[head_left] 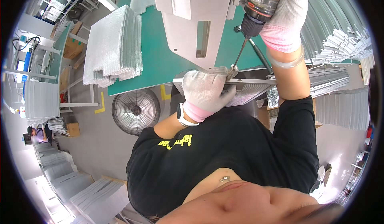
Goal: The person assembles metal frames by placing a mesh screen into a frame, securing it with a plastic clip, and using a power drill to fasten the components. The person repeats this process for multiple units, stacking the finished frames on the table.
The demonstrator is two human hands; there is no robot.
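Note:
My right hand (289,16), in a white knit glove with a pink cuff, grips a black and orange power screwdriver (256,18). The tool's long thin bit (241,53) slants down to a small metal fitting (232,70) at the front of a pale grey machine (188,34). Just left of that fitting, my gloved left hand (206,89) is closed over the white edge bar (256,81) of a framed mesh panel (248,95). Its thumb rests along the near side of the bar; the fingertips are partly hidden.
A stack of mesh sheets (114,44) stands on the green table (158,58) at left. A black-handled tool (260,53) lies beside the bit. Bundled white strips (344,44) fill the far right. A round floor fan (136,111) is below the table edge.

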